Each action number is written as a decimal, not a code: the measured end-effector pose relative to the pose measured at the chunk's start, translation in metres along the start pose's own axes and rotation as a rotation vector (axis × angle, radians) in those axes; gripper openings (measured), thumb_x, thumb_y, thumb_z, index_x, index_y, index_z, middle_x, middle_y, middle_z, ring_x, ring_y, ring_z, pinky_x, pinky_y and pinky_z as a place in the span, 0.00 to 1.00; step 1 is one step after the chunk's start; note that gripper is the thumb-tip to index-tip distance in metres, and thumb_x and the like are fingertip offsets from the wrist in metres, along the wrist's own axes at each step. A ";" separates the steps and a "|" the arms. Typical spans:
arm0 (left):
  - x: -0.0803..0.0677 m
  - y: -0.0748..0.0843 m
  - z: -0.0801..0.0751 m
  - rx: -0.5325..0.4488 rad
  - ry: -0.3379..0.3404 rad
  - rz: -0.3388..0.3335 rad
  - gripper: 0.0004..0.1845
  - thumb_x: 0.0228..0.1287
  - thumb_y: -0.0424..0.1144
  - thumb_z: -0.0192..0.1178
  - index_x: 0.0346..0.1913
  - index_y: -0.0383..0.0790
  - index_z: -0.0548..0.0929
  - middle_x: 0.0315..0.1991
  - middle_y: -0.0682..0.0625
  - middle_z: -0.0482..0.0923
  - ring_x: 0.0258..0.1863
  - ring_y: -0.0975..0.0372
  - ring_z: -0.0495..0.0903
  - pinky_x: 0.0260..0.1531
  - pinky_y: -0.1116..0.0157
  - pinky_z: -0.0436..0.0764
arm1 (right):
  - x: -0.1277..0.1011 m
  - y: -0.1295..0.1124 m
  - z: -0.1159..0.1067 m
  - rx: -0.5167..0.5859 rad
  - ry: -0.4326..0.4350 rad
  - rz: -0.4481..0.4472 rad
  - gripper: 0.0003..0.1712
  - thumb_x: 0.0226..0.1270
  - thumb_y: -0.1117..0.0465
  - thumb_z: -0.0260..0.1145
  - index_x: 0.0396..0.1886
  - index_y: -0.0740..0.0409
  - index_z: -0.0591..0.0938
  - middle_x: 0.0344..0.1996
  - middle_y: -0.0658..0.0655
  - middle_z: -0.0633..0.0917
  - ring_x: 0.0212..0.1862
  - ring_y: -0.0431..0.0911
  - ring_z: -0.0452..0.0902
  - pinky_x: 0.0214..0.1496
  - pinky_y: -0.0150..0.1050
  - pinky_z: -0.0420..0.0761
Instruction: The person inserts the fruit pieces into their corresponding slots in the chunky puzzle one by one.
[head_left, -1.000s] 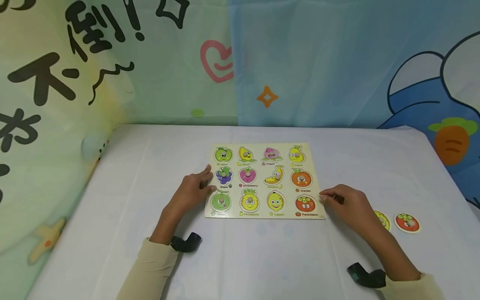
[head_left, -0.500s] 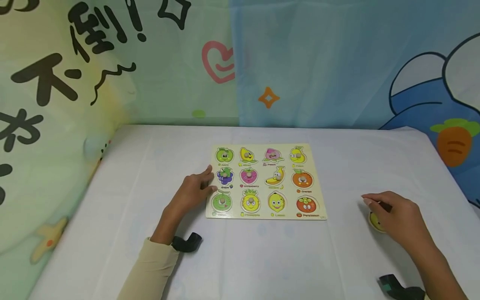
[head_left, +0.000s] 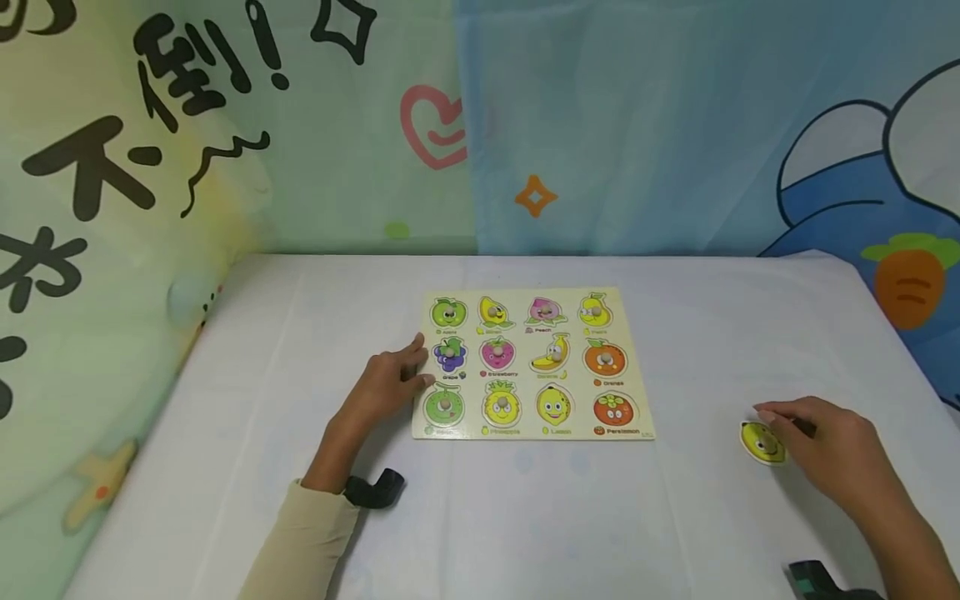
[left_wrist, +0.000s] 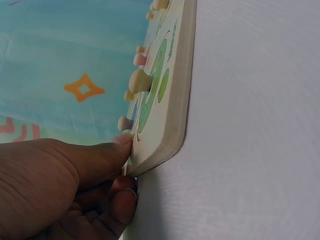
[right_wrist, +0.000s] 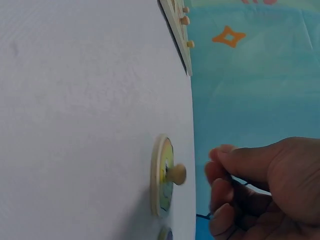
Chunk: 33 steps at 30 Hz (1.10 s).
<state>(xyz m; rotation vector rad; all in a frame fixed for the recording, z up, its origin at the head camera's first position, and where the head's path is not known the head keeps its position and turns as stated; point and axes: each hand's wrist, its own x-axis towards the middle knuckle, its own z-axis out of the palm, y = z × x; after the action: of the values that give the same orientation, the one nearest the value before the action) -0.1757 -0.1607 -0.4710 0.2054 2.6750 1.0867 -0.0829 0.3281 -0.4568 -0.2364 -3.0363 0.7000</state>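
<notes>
A cream wooden fruit puzzle board [head_left: 517, 433] lies flat on the white cloth. Most of its fruits carry small wooden knobs; the lemon spot [head_left: 552, 405] and persimmon spot [head_left: 613, 410] show no knob. At the board's left edge my left hand [head_left: 382, 382] holds it, thumb [left_wrist: 107, 154] against the edge by the near corner. Off to the right lies a loose lemon piece [head_left: 763, 444], its knob [right_wrist: 177, 174] pointing up. Just above and beside that knob, my right hand [head_left: 828, 450] hovers, fingers loosely bent, touching nothing. Part of another piece [right_wrist: 165, 234] shows beyond the lemon.
White cloth [head_left: 525, 525] covers the table. Printed fabric backdrops stand behind it [head_left: 660, 133] and along the left side [head_left: 97, 317]. A black strap part sits at the left wrist [head_left: 375, 489] and another at the right wrist [head_left: 825, 582].
My right hand has left the board's right edge and moved right to the loose lemon piece, now covering the persimmon piece in the head view. The left hand has stayed put.
</notes>
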 end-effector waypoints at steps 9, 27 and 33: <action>-0.002 -0.002 0.000 -0.026 0.003 -0.006 0.30 0.65 0.38 0.65 0.68 0.37 0.69 0.72 0.54 0.57 0.72 0.58 0.53 0.65 0.56 0.62 | 0.003 0.016 -0.005 -0.046 -0.204 0.019 0.14 0.63 0.65 0.68 0.45 0.69 0.83 0.34 0.63 0.83 0.34 0.53 0.73 0.30 0.43 0.74; 0.000 -0.003 -0.002 -0.027 0.009 0.029 0.29 0.65 0.37 0.65 0.67 0.35 0.69 0.72 0.52 0.57 0.72 0.57 0.54 0.65 0.56 0.62 | 0.025 -0.017 -0.011 -0.054 -0.258 -0.105 0.13 0.62 0.63 0.70 0.39 0.71 0.84 0.28 0.57 0.81 0.32 0.52 0.72 0.30 0.42 0.74; 0.000 -0.003 0.000 -0.023 0.003 0.020 0.29 0.65 0.37 0.64 0.67 0.36 0.69 0.72 0.53 0.57 0.72 0.57 0.54 0.66 0.56 0.61 | 0.027 -0.040 -0.003 -0.003 -0.187 -0.134 0.13 0.61 0.63 0.71 0.39 0.70 0.85 0.32 0.63 0.85 0.35 0.54 0.76 0.34 0.50 0.77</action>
<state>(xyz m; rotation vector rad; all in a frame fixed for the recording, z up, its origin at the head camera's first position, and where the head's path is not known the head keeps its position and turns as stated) -0.1754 -0.1629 -0.4731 0.2265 2.6667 1.1244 -0.1151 0.2980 -0.4374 0.0356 -3.1905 0.7473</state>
